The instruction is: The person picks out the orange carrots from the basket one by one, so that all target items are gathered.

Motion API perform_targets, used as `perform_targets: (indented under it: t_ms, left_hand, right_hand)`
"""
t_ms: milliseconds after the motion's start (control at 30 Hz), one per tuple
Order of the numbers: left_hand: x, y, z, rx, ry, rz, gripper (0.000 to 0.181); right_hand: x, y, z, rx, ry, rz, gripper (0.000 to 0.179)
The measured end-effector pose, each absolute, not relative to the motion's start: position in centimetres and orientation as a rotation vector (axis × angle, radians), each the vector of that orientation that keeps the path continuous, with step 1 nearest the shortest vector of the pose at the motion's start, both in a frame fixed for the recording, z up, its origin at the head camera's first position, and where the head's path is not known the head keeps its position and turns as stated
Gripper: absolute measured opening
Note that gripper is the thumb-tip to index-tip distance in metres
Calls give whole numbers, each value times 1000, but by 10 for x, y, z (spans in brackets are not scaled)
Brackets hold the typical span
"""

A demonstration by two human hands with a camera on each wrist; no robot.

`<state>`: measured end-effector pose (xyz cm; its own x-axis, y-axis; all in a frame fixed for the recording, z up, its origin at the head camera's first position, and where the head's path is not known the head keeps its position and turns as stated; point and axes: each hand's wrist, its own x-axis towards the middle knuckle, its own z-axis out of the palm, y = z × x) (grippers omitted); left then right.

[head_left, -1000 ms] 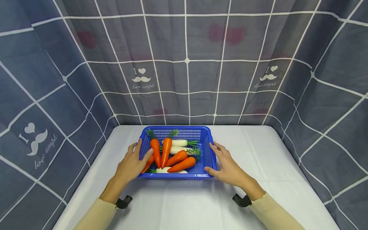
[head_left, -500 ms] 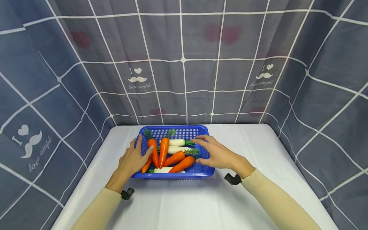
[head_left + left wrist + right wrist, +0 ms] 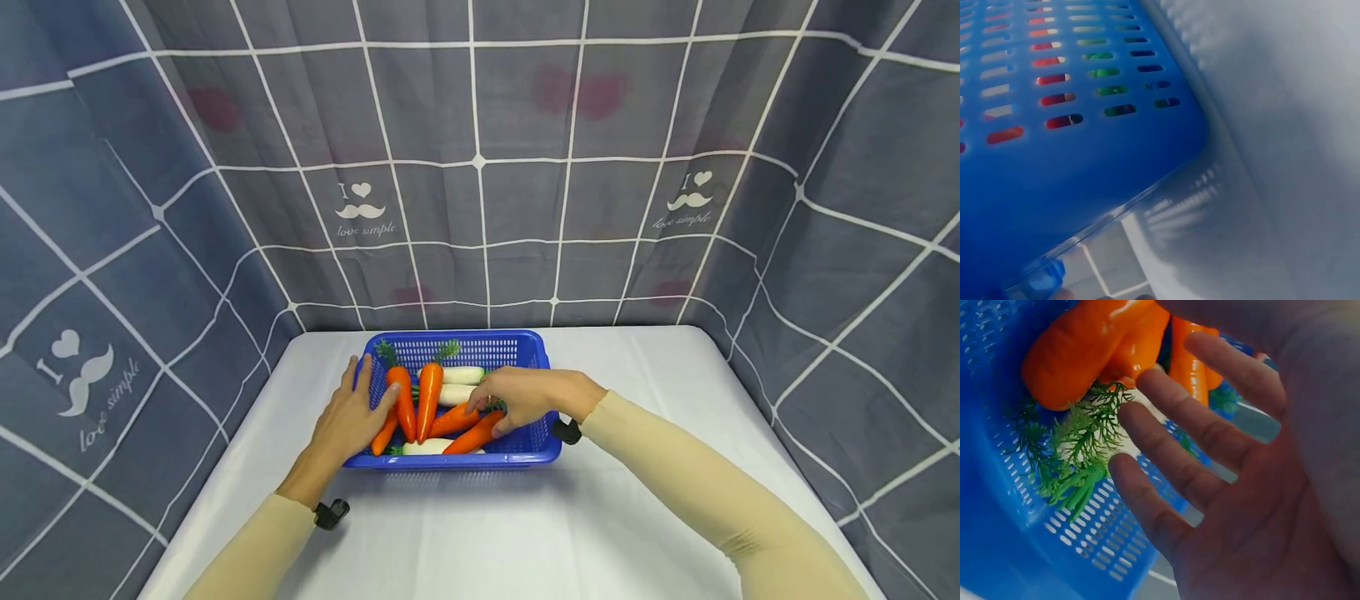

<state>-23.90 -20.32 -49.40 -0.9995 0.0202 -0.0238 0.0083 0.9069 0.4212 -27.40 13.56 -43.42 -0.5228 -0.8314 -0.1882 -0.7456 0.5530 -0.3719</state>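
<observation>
A blue plastic basket [image 3: 517,457] holds several orange carrots [image 3: 430,392] with green tops and several white radishes [image 3: 461,375]. My left hand [image 3: 348,421] lies over the basket's left rim, its fingers extended and the thumb reaching inside near a carrot. In the left wrist view the basket's perforated wall [image 3: 1116,150] fills much of the picture. My right hand [image 3: 517,396] reaches inside from the right, above two carrots at the front. The right wrist view shows its fingers spread and slightly bent beside the front carrot [image 3: 1072,356] and a feathery carrot top [image 3: 1091,425].
The basket stands on a table with a white cloth [image 3: 487,533]. Grey-blue checked curtains [image 3: 525,200] enclose the back and both sides. A black wrist camera [image 3: 332,514] is worn on the left wrist, and another [image 3: 567,431] on the right.
My right hand has left the basket's right rim and moved left and inward over the carrots. My left hand stays at the left rim.
</observation>
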Motion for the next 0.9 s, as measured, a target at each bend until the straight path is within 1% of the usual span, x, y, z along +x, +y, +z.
perform_targets:
  t_ms: [200,533,800,900]
  left_hand:
    - [-241,-204,-495,60,3055,682,103]
    - [-239,-205,-499,45,3061,700,103]
    - [-240,-205,-499,53,3059,718,103]
    - [-241,-205,-499,52,3067,720,102]
  right_hand:
    - [-281,125,-439,-1246,2399,-292,42]
    - [-286,114,-454,-1188,2360,-245,44]
    - [-289,109,-457,-1219,2365,-227,29]
    - [-290,109,-456,-1226,2365,-255,27]
